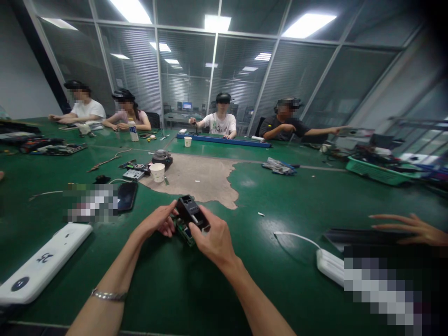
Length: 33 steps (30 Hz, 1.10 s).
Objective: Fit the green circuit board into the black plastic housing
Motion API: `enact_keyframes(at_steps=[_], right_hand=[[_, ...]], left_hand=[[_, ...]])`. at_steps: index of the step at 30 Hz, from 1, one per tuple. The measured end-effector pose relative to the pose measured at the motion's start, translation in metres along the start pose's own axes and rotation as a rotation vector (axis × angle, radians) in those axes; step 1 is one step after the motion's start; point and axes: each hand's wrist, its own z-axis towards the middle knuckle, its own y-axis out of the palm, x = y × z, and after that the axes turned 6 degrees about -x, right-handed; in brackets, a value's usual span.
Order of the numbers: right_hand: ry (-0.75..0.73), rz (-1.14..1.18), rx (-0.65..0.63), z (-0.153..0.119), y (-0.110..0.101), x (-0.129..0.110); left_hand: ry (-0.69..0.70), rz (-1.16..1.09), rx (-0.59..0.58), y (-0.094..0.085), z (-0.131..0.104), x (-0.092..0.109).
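In the head view, a black plastic casing with slots and openings in its face is tilted between my hands. My right hand grips its right side, thumb at the near edge and fingers over the top. At the casing's left corner, my left hand closes in with its index finger against it; the other fingers curl underneath and are partly hidden. Under the casing shows a green circuit board, mostly covered, and I cannot tell whether it is attached.
Beyond my hands lie a brown patch, a paper cup and electronic parts. A phone and white power bank are left. At right are a co-worker's hand, gloves and a green basket. Several people sit opposite.
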Motion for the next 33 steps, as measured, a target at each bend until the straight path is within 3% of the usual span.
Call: enact_keyframes(at_steps=[4,8,13,16,25,30,33], right_hand=[[0.14,-0.014,0.047,0.006,-0.005,0.014],[0.27,-0.124,-0.031,0.007,-0.004,0.026],[0.311,-0.242,-0.139,0.005,0.002,0.031],[0.283,-0.287,-0.174,0.004,0.003,0.032],[0.192,-0.241,-0.107,0.005,0.002,0.029],[0.097,-0.013,0.039,0.008,-0.007,0.018],[-0.007,0.072,0.035,0.007,-0.009,0.01]], left_hand=[[-0.018,-0.016,-0.001,-0.001,0.0,0.0],[-0.01,-0.021,0.002,-0.001,-0.001,0.0],[0.003,-0.025,-0.001,-0.001,-0.002,0.0],[0.005,-0.033,0.008,0.0,-0.002,0.001],[0.0,-0.052,-0.005,-0.001,0.002,0.0],[0.004,-0.047,-0.012,0.0,0.001,0.001],[0.004,-0.043,-0.02,0.0,0.0,0.002]])
